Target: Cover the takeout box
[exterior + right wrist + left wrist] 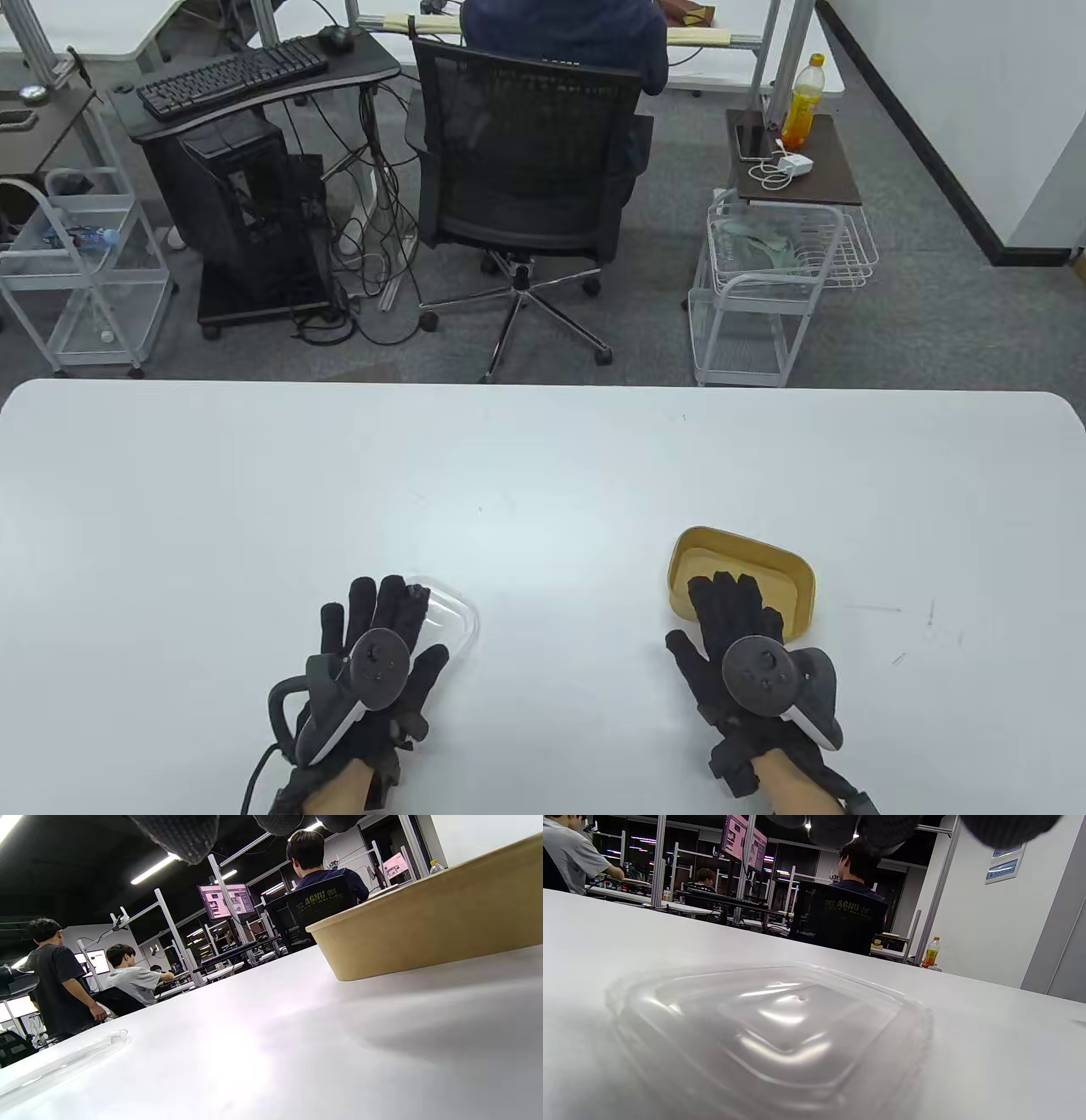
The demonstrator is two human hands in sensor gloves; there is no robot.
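Observation:
A tan takeout box stands uncovered on the white table at the right; its side wall shows in the right wrist view. A clear plastic lid lies flat on the table at the left, large in the left wrist view and at the left edge of the right wrist view. My left hand hovers over the lid's near left part, fingers spread, holding nothing. My right hand hovers over the box's near edge, fingers extended, holding nothing.
The white table stretches far and wide around both items. Beyond its far edge are an office chair with a seated person, a computer desk and a wire cart.

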